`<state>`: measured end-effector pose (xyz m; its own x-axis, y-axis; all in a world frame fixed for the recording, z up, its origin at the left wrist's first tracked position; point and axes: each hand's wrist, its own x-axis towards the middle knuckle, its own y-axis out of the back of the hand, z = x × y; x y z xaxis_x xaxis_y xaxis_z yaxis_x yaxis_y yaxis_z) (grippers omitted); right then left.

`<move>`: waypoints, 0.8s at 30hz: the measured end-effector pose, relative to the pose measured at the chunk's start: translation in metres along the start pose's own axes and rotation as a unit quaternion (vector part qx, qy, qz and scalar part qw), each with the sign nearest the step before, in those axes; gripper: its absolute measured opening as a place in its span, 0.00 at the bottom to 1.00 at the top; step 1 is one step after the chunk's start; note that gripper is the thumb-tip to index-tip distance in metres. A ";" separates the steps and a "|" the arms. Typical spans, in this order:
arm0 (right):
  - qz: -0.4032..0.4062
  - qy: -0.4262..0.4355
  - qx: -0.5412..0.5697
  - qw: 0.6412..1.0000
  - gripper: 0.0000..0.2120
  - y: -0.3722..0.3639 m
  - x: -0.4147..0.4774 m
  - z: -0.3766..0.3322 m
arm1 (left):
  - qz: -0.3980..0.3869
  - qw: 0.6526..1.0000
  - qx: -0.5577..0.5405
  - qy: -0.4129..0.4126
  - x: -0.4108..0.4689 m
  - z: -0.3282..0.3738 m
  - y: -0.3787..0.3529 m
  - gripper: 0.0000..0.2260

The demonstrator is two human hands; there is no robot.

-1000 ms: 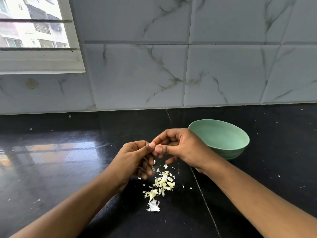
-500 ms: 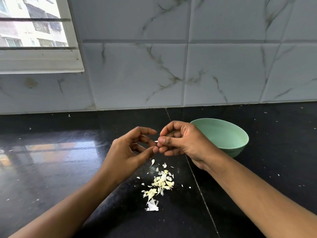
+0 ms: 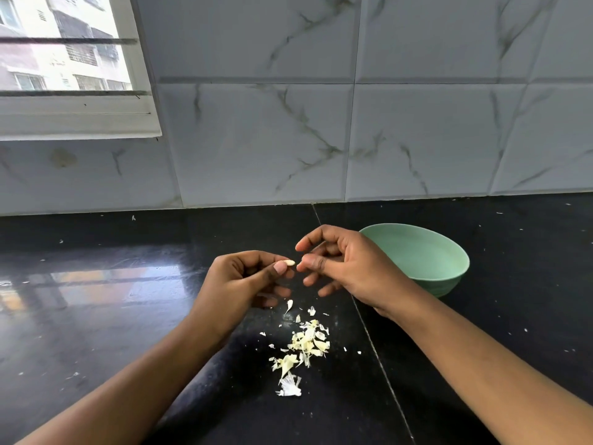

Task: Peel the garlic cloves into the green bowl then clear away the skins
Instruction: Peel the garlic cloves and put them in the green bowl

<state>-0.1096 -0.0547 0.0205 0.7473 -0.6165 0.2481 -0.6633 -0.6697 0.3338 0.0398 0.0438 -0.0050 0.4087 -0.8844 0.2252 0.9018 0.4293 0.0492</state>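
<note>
My left hand (image 3: 247,281) pinches a small pale garlic clove (image 3: 287,262) between thumb and fingers, above the black counter. My right hand (image 3: 346,268) hovers just to its right with loosely curled fingers; its thumb tip nearly touches the clove, and I see nothing gripped in it. The green bowl (image 3: 462,261) stands behind my right hand, which hides its near left side; the visible inside looks bare. A pile of garlic skins (image 3: 308,343) lies on the counter below both hands, with one loose flake (image 3: 288,306) just above it.
The black counter (image 3: 96,316) runs to a marble-tiled wall (image 3: 288,139) at the back. A window (image 3: 64,59) sits at the upper left. Tiny skin specks are scattered over the counter, and a seam (image 3: 378,364) runs past the pile.
My left fingers opened and then curled again, now pinching the clove. My right thumb and forefinger have parted. A skin flake has dropped toward the pile.
</note>
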 end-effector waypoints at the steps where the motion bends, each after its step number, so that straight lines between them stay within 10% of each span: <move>1: -0.005 0.016 -0.020 1.000 0.06 -0.002 -0.001 0.001 | -0.004 1.000 0.003 0.004 0.000 -0.001 0.000 0.06; 15: 0.099 0.113 -0.091 0.985 0.06 0.022 0.001 -0.013 | 0.038 0.997 0.060 -0.029 -0.003 0.004 0.000 0.08; 24: 0.138 0.037 -0.103 0.984 0.06 0.094 -0.001 -0.018 | -0.036 0.991 0.059 0.114 0.050 0.023 -0.077 0.14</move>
<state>-0.1726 -0.1096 0.0682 0.5459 -0.7257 0.4189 -0.8251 -0.3784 0.4196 -0.0123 -0.0288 0.0252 0.3779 -0.9258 -0.0087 0.9122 0.3708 0.1744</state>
